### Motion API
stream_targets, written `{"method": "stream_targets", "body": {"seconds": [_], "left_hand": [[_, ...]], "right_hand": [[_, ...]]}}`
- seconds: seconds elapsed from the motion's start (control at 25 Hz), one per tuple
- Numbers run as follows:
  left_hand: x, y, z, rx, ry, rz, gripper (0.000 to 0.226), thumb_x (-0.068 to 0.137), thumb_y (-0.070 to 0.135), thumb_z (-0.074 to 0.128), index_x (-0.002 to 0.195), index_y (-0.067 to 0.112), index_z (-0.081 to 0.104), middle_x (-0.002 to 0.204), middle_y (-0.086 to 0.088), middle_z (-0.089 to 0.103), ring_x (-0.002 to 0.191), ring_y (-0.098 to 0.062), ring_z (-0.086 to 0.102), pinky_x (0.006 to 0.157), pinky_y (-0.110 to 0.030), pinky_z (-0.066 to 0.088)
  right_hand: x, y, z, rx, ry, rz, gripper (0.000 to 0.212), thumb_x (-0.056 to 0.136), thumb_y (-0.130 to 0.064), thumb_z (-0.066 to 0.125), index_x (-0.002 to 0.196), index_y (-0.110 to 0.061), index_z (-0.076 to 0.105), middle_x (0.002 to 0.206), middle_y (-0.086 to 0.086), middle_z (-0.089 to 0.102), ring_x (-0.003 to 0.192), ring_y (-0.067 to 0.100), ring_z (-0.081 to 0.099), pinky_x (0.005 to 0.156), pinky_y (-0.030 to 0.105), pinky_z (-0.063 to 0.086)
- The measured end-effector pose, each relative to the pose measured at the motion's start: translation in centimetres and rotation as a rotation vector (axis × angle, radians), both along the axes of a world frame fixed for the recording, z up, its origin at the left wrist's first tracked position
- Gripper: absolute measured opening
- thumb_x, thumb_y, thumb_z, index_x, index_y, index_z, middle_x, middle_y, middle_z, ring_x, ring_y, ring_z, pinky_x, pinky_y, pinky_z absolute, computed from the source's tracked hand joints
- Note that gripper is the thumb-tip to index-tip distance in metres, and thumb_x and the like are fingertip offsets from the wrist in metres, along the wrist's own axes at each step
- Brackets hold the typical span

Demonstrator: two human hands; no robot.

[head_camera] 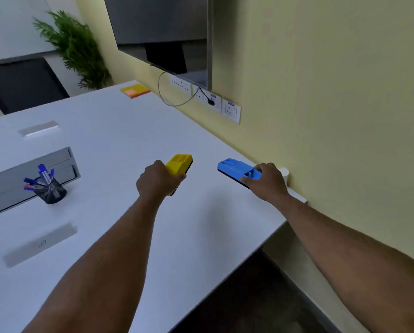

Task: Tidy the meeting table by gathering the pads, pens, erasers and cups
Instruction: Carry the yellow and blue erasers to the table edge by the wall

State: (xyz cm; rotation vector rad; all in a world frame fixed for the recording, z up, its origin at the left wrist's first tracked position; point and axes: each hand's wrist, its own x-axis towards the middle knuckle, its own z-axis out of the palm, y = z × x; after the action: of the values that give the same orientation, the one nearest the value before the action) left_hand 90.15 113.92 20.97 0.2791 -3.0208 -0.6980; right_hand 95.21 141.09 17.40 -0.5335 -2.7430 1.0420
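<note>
**Two erasers in hand, near the wall edge**

The yellow eraser (179,164) is clasped in the left hand (158,181), lifted or just clear of the white bench (119,131); I can't tell which. Right of it, close to the wall, the blue eraser (237,169) lies gripped at its near end by the right hand (266,181), fingers curled over it.

Just behind that hand stands a small white cup (284,173), hard against the wall; a careless lift could tip it. The bench corner drops away nearby too. Left of the yellow eraser lies plenty of bare surface, reaching the pen holder (51,192). Sticky notes (135,90) wait at the far end.
</note>
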Motion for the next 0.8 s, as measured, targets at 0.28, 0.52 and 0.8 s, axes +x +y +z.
{"method": "stream_targets", "body": {"seconds": [0.28, 0.52, 0.8], "left_hand": [[-8.9, 4.0, -9.0, 0.317, -0.167, 0.175, 0.054, 0.068, 0.049, 0.069, 0.101, 0.011, 0.051, 0.083, 0.0, 0.057, 0.077, -0.022, 0.056, 0.064, -0.029, 0.043], [-18.7, 8.9, -13.4, 0.306, -0.247, 0.357, 0.056, 0.069, 0.045, 0.069, 0.107, 0.01, 0.046, 0.099, -0.006, 0.062, 0.088, -0.028, 0.06, 0.069, -0.03, 0.043], [-28.3, 13.5, -17.1, 0.306, -0.285, 0.416, 0.064, 0.067, 0.047, 0.075, 0.112, 0.01, 0.05, 0.111, -0.008, 0.063, 0.103, -0.03, 0.062, 0.072, -0.032, 0.04]], "right_hand": [[-13.1, -0.8, -7.3, -0.126, -0.084, -0.03, 0.042, 0.08, -0.042, 0.068, 0.107, -0.011, 0.055, 0.11, 0.005, 0.048, 0.077, 0.019, 0.055, 0.066, 0.032, 0.048], [-26.0, 1.2, -12.1, -0.165, -0.153, 0.001, 0.045, 0.082, -0.032, 0.067, 0.116, -0.006, 0.052, 0.112, 0.005, 0.044, 0.08, 0.022, 0.057, 0.066, 0.033, 0.05], [-36.1, 2.7, -15.4, -0.059, -0.131, 0.041, 0.055, 0.08, -0.017, 0.07, 0.127, -0.001, 0.045, 0.125, 0.015, 0.042, 0.103, 0.03, 0.055, 0.074, 0.032, 0.05]]}}
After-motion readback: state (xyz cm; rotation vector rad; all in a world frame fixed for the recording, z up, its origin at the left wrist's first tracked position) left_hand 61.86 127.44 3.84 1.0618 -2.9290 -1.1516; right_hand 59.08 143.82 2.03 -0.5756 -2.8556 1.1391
